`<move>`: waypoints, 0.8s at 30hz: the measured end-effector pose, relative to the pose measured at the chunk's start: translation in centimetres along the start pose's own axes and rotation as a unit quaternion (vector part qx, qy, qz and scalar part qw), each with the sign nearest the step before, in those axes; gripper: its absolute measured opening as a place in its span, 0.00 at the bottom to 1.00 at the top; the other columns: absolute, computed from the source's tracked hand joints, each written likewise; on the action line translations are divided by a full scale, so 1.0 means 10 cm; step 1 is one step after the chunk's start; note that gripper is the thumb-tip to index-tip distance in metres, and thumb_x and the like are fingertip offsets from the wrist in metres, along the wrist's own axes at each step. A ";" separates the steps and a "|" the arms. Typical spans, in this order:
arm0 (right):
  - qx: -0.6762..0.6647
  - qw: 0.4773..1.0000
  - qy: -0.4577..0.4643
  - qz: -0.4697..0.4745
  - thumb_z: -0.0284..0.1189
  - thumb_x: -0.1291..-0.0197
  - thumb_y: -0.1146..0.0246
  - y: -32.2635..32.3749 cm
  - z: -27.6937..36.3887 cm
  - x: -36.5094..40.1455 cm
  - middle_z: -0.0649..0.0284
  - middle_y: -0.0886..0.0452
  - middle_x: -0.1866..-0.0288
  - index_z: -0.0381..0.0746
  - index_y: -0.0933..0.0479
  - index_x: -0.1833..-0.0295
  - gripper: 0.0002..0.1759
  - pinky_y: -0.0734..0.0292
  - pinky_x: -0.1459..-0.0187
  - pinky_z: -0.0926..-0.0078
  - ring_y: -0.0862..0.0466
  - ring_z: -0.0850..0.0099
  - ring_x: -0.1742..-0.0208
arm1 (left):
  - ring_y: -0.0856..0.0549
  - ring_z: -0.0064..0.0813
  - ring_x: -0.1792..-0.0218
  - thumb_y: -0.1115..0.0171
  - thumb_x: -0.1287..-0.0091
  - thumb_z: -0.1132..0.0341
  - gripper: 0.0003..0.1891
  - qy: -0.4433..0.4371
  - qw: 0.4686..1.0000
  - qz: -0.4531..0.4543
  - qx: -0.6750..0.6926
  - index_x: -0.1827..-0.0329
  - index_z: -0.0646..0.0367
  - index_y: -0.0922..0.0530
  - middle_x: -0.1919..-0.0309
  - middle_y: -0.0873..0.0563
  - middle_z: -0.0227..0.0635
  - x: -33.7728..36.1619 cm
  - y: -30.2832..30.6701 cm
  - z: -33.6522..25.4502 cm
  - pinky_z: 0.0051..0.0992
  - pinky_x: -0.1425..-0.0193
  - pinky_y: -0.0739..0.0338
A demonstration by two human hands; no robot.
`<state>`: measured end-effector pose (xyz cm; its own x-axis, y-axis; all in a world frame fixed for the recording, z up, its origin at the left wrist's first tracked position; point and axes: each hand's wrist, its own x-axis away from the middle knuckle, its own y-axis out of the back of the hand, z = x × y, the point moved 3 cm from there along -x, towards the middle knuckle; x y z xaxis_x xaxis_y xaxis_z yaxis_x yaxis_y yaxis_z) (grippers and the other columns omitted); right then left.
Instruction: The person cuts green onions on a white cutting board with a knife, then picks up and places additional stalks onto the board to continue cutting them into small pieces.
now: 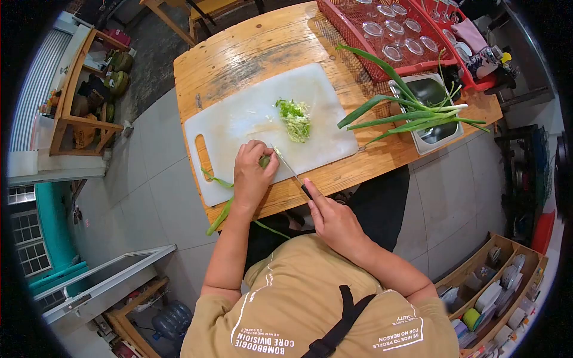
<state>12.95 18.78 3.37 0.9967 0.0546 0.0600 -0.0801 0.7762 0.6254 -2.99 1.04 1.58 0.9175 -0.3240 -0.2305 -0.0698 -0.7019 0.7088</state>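
Green spring onion stalks (pixel 219 217) are pinched on the white plastic board (pixel 224 128) by bunched fingers of the left hand (pixel 253 176), best curled clear of the black-handled steel knife (pixel 291 169) gripped by the right hand (pixel 341 225).

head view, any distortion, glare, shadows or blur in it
Head view: strong fisheye distortion, black corners, bowed edges on the wooden table; head view: pale sheen on the tabletop, patterned shadow beside the red crate; head view: lettering on the shirt readable, small items near the rim softer.
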 end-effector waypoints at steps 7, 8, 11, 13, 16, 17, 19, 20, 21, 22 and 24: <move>0.009 1.000 0.001 0.000 0.32 0.16 0.40 -0.05 -0.01 -0.05 0.43 0.11 0.57 0.42 0.40 0.07 0.37 0.12 0.59 0.46 0.10 0.43 0.61 | 0.14 0.46 0.51 0.26 0.31 0.73 0.07 -0.009 1.000 0.001 0.002 0.60 0.67 0.17 0.58 0.14 0.43 0.00 -0.01 0.01 0.40 0.41 0.19; 0.011 1.000 0.003 -0.006 0.32 0.16 0.41 -0.04 0.01 -0.03 0.43 0.11 0.58 0.42 0.40 0.07 0.36 0.13 0.59 0.45 0.10 0.43 0.61 | 0.14 0.46 0.51 0.26 0.31 0.73 0.07 -0.008 1.000 -0.001 0.001 0.60 0.67 0.17 0.58 0.14 0.43 0.00 0.00 0.02 0.40 0.41 0.19; 0.027 0.999 -0.027 0.027 0.32 0.15 0.41 -0.02 0.01 -0.03 0.43 0.11 0.59 0.43 0.39 0.08 0.36 0.13 0.59 0.45 0.10 0.42 0.62 | 0.14 0.46 0.51 0.26 0.32 0.74 0.07 0.001 1.000 0.000 0.009 0.60 0.67 0.17 0.58 0.13 0.43 0.01 -0.01 0.02 0.40 0.40 0.19; 0.016 1.000 -0.018 0.001 0.31 0.16 0.40 -0.07 0.01 -0.12 0.42 0.12 0.60 0.44 0.38 0.08 0.35 0.15 0.59 0.44 0.11 0.42 0.63 | 0.14 0.46 0.51 0.26 0.31 0.73 0.07 -0.011 1.000 0.002 0.002 0.60 0.67 0.17 0.57 0.13 0.43 0.00 -0.01 0.03 0.40 0.41 0.19; 0.005 1.000 -0.003 -0.029 0.30 0.16 0.39 -0.13 -0.03 -0.11 0.43 0.12 0.60 0.45 0.37 0.08 0.35 0.16 0.59 0.45 0.12 0.43 0.64 | 0.14 0.46 0.51 0.26 0.31 0.73 0.07 -0.007 1.000 -0.003 0.003 0.59 0.67 0.17 0.57 0.13 0.43 0.01 -0.01 0.03 0.40 0.41 0.18; 0.006 0.999 -0.001 -0.033 0.30 0.16 0.39 -0.14 -0.04 -0.09 0.43 0.13 0.61 0.46 0.37 0.08 0.36 0.16 0.59 0.45 0.12 0.43 0.63 | 0.14 0.46 0.51 0.26 0.31 0.73 0.07 -0.007 1.000 -0.006 0.000 0.59 0.67 0.17 0.57 0.13 0.43 0.01 0.00 0.02 0.40 0.41 0.18; 0.021 1.000 -0.008 -0.007 0.31 0.16 0.39 -0.07 -0.02 0.00 0.44 0.12 0.61 0.45 0.38 0.08 0.36 0.15 0.60 0.45 0.11 0.44 0.64 | 0.14 0.46 0.51 0.26 0.31 0.73 0.07 0.003 1.000 -0.004 0.000 0.59 0.67 0.17 0.57 0.14 0.43 0.02 0.00 0.02 0.40 0.41 0.18; 0.037 0.999 -0.021 0.016 0.32 0.16 0.40 -0.05 -0.03 0.03 0.45 0.12 0.61 0.45 0.39 0.07 0.37 0.13 0.61 0.45 0.11 0.44 0.64 | 0.14 0.46 0.51 0.26 0.31 0.73 0.07 0.003 1.000 -0.005 0.000 0.59 0.67 0.17 0.57 0.14 0.43 0.02 0.00 0.03 0.40 0.41 0.18; 0.038 0.999 -0.021 0.015 0.32 0.16 0.40 -0.06 -0.04 0.03 0.45 0.12 0.61 0.45 0.39 0.07 0.37 0.13 0.61 0.45 0.11 0.44 0.64 | 0.14 0.46 0.51 0.26 0.31 0.73 0.07 -0.001 1.000 -0.007 0.001 0.59 0.67 0.17 0.57 0.14 0.43 0.02 0.00 0.02 0.40 0.42 0.18; 0.043 0.999 -0.001 -0.009 0.32 0.16 0.40 -0.09 -0.05 0.01 0.45 0.13 0.62 0.45 0.40 0.07 0.37 0.13 0.61 0.46 0.11 0.45 0.64 | 0.14 0.46 0.52 0.26 0.31 0.73 0.07 -0.006 1.000 -0.007 0.003 0.59 0.67 0.17 0.58 0.14 0.43 0.02 -0.01 0.02 0.40 0.42 0.18; 0.047 0.998 0.017 -0.036 0.32 0.16 0.40 -0.15 -0.08 -0.04 0.46 0.13 0.63 0.44 0.40 0.07 0.38 0.13 0.61 0.46 0.11 0.45 0.64 | 0.14 0.46 0.52 0.26 0.30 0.73 0.08 -0.006 1.000 -0.002 0.005 0.59 0.67 0.17 0.58 0.14 0.43 0.01 -0.02 0.04 0.40 0.42 0.18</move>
<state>12.68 18.08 1.77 0.9996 0.0235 -0.0122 -0.0083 0.7161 0.6979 -3.02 0.85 1.17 0.9134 -0.3282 -0.2409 -0.0704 -0.7100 0.7007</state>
